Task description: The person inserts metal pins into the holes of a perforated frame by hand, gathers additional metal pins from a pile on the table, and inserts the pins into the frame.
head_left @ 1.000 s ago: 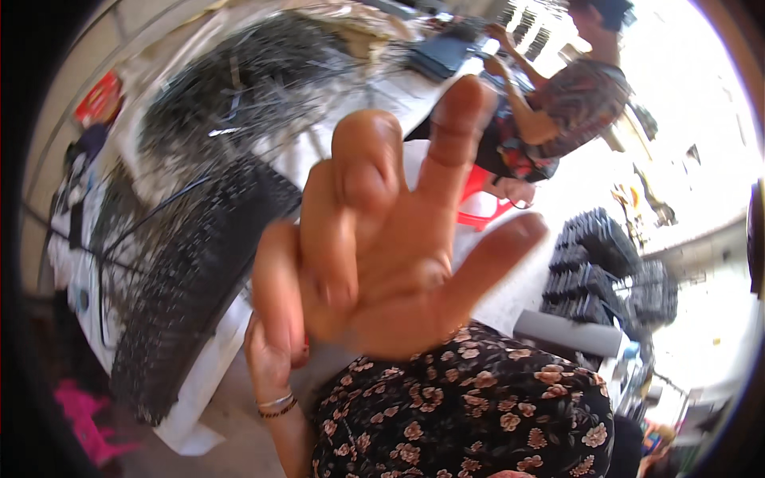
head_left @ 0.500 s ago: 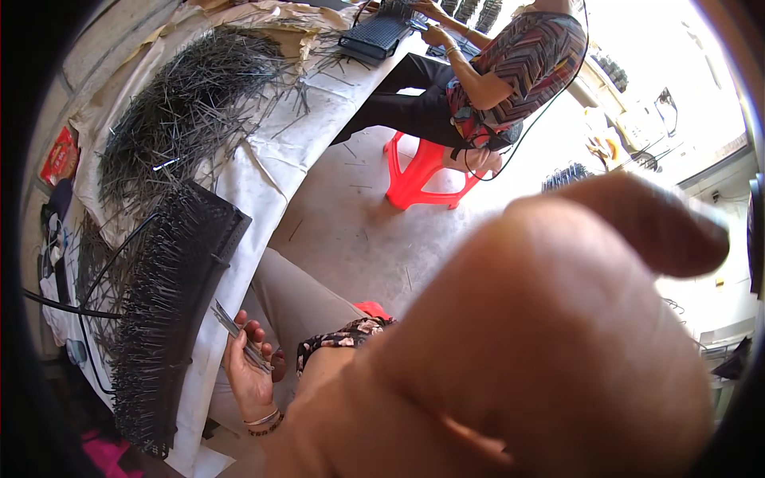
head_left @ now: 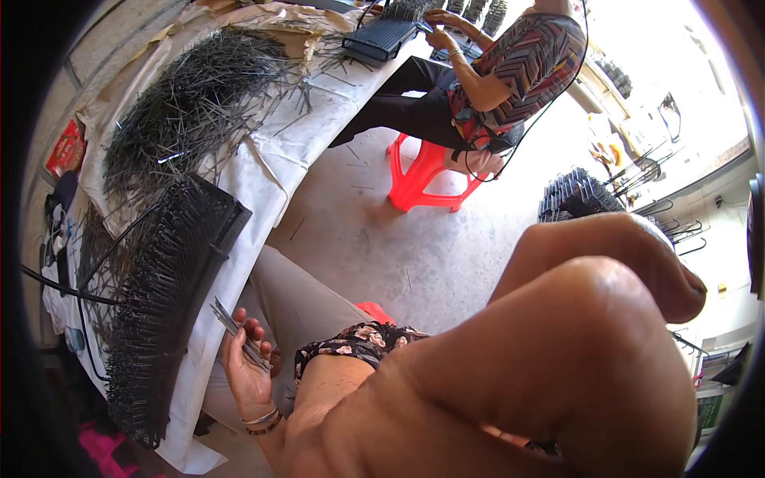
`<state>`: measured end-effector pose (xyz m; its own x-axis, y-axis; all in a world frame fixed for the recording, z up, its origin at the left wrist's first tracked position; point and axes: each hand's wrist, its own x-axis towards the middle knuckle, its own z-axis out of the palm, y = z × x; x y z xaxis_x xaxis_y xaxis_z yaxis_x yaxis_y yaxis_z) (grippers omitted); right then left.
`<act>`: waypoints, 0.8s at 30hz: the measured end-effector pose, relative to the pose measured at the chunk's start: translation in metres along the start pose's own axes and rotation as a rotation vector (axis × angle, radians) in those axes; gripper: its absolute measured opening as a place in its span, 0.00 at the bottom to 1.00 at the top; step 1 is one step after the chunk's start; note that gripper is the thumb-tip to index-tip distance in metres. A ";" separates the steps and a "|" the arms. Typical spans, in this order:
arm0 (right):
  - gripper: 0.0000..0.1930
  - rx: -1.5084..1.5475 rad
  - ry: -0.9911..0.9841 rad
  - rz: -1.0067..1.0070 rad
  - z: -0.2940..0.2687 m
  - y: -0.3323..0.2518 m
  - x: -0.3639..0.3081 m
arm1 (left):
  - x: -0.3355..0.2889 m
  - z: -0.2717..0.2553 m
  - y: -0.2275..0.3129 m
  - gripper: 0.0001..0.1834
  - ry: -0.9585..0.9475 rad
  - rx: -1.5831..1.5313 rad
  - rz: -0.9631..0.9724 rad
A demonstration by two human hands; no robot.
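My left hand [head_left: 249, 368] is low beside the table's front edge, palm up, with bracelets at the wrist. Its fingers are closed round a small bundle of thin grey metal pins [head_left: 226, 319]. Just left of it stands a long black perforated rack [head_left: 209, 227], bristling with dark pins along its far side. Very near the camera, my right hand [head_left: 558, 350] fills the lower right. Its fingers are bent with the knuckles outward, and most fingertips are hidden. Whether it holds anything does not show.
A large heap of loose dark pins [head_left: 199, 111] covers the white-clothed table [head_left: 267, 171]. Black cables [head_left: 76, 299] cross near the rack. A co-worker [head_left: 522, 72] sits on a red stool [head_left: 414, 182], hands at another black rack [head_left: 381, 38]. Hooked black racks [head_left: 575, 195] stand at right.
My right hand has shifted downward and looks smaller and sharper, uncovering the hooked racks at right and more floral cloth. My left hand keeps its place with the pins.
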<state>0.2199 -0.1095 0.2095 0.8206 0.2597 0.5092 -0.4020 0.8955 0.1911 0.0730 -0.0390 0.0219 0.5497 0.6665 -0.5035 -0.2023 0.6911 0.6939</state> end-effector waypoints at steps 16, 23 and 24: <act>0.44 -0.003 -0.061 -0.017 0.001 -0.001 -0.005 | -0.004 0.002 -0.007 0.16 -0.014 -0.023 -0.001; 0.43 -0.011 -0.090 -0.028 0.000 0.000 -0.006 | -0.003 0.000 -0.008 0.15 -0.013 -0.029 -0.029; 0.43 -0.012 -0.095 -0.030 0.000 0.000 -0.005 | -0.002 -0.001 -0.009 0.15 -0.014 -0.029 -0.026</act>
<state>0.2153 -0.1105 0.2068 0.7896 0.1980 0.5808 -0.3725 0.9068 0.1973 0.0732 -0.0464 0.0165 0.5662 0.6444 -0.5139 -0.2114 0.7162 0.6651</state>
